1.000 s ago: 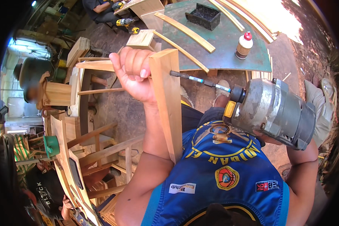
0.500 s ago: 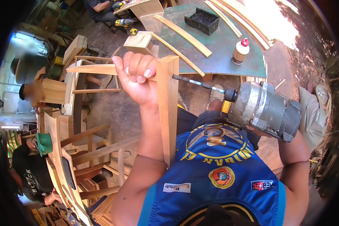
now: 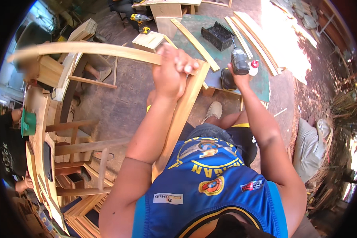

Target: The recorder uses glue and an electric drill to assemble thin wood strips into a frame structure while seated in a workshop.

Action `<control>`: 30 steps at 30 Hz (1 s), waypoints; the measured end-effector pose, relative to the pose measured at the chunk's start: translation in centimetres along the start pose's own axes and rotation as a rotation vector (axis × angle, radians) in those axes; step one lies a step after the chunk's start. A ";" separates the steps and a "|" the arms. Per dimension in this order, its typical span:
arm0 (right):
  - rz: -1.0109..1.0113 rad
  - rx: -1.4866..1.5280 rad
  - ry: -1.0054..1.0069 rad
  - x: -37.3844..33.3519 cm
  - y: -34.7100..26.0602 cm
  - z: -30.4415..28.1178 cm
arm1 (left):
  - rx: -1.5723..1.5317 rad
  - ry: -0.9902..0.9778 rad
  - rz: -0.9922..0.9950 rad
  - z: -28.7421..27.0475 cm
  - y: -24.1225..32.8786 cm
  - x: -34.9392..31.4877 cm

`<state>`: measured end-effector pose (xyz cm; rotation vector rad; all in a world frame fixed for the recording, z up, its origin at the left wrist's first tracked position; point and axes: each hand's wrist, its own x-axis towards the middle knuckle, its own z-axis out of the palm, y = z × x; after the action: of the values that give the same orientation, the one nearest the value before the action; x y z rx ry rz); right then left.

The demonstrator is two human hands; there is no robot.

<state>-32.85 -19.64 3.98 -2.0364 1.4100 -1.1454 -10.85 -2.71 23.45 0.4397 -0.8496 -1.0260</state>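
My left hand (image 3: 171, 71) is wrapped around the joint of two wooden pieces. One is a long curved slat (image 3: 103, 50) reaching out to the left; the other, a straight wooden leg (image 3: 182, 115), slants down along my forearm to my chest. With my right hand (image 3: 240, 79) I grip a dark cordless drill (image 3: 239, 61) above the green table (image 3: 258, 81). Its bit points away from me, toward the rim of a black tray (image 3: 217, 36); whether it touches the tray I cannot tell. A bottle with a red cap (image 3: 254, 64) is partly hidden behind the drill.
Curved wooden strips (image 3: 196, 45) lie on the green table, with more strips (image 3: 258, 43) to its right. A yellow drill (image 3: 141, 22) stands beyond a wooden block (image 3: 147, 40). At the left, a person in a green hat (image 3: 28, 122) is beside wooden chair parts (image 3: 91, 147).
My right hand has carried the drill away from the wooden leg, forward to the tray on the table. My left hand has tilted the joined wood, and the curved slat swings out leftward.
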 end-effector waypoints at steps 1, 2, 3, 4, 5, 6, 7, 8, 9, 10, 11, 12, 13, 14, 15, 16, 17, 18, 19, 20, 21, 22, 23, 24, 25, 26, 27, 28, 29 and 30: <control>0.048 -0.020 0.055 0.8 1.1 1.5 | 0.100 -0.032 0.017 -0.5 -0.8 0.0; 0.174 -0.064 0.083 1.5 2.1 2.3 | 0.096 -0.019 0.033 -1.1 -1.9 0.0; 0.075 -0.040 0.098 2.2 2.8 2.6 | 0.212 -0.027 0.053 -1.8 -3.1 0.1; 0.141 0.068 0.082 2.6 3.3 2.7 | 0.332 -0.037 0.067 -2.6 -4.4 0.1; 0.179 0.186 0.086 2.4 3.6 2.7 | 0.332 -0.016 0.067 -3.6 -5.6 0.0; 0.139 0.191 0.117 2.6 3.6 2.9 | 0.438 -0.032 0.044 -4.5 -6.8 0.0; 0.110 0.188 0.108 2.5 3.8 2.6 | 0.544 -0.051 0.021 -5.4 -8.0 0.0; 0.136 0.170 0.023 2.5 4.0 2.3 | 0.545 -0.042 0.021 -6.2 -9.1 0.0; 0.141 0.165 -0.055 2.7 4.2 2.0 | 0.654 -0.051 -0.008 -6.9 -10.2 0.1; 0.157 0.135 -0.103 2.9 4.5 1.8 | 0.772 -0.056 -0.053 -7.5 -11.1 0.0; 0.200 0.109 -0.110 2.8 4.6 1.7 | 0.755 -0.061 -0.049 -7.9 -11.9 -0.2; 0.238 0.195 -0.152 2.5 4.6 1.6 | 0.757 -0.040 -0.117 -8.3 -12.5 -0.3; 0.249 0.295 -0.179 2.2 4.2 1.4 | 0.759 -0.022 -0.181 -8.7 -13.0 -0.3; 0.288 0.275 -0.138 1.2 3.6 1.1 | 0.752 -0.026 -0.187 -9.0 -13.2 -0.3; 0.315 0.251 -0.148 -0.2 2.6 0.9 | 0.781 -0.030 -0.179 -9.3 -13.3 -0.4; 0.296 0.154 -0.008 -1.9 1.0 0.8 | 0.811 -0.033 -0.170 -9.6 -13.3 -0.6; 0.356 0.038 0.130 -3.4 -1.1 0.5 | 0.807 -0.035 -0.174 -9.7 -13.3 -0.6; 0.240 0.169 0.075 -5.9 -3.6 -0.4 | 0.829 -0.034 -0.158 -9.7 -13.3 -0.6; 0.235 0.273 0.015 -7.7 -6.6 -1.0 | 0.848 -0.031 -0.128 -9.7 -13.3 -0.6; 0.029 0.452 0.049 -7.2 -9.5 -0.7 | 0.846 -0.029 -0.147 -9.6 -13.5 -0.4; -0.153 0.605 0.066 -7.0 -12.3 -0.6 | 0.861 -0.106 -0.144 -9.4 -13.7 -0.3; -0.204 0.718 0.028 -5.4 -14.6 -0.7 | 0.877 -0.188 -0.135 -9.4 -13.9 -0.4; -0.267 0.778 -0.062 -2.8 -16.4 -0.8 | 0.874 -0.190 -0.131 -9.5 -13.9 -0.3; -0.159 0.871 -0.179 -0.7 -17.9 -1.1 | 0.969 -0.231 -0.196 -9.8 -14.0 -0.5; -0.083 0.955 -0.343 0.4 -19.1 -1.1 | 1.039 -0.286 -0.211 -10.3 -13.9 -0.8; -0.031 0.921 -0.323 0.6 -19.9 -0.9 | 1.167 -0.343 -0.028 -11.3 -13.5 -1.0; -0.022 0.922 -0.323 0.7 -20.5 -0.4 | 1.178 -0.347 -0.080 -12.7 -12.7 -1.9; 0.018 0.904 -0.339 1.2 -20.9 -0.1 | 1.252 -0.338 0.006 -14.2 -11.8 -2.6; -0.027 0.920 -0.328 1.2 -21.1 0.1 | 1.339 -0.275 0.046 -15.2 -11.4 -3.3; -0.060 0.968 -0.340 1.2 -21.2 0.3 | 1.320 -0.322 0.098 -16.1 -11.0 -4.0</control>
<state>-20.31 -12.21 19.49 -1.4513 0.4568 -1.1169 -5.34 -5.34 4.46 1.3332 -1.7793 -0.3081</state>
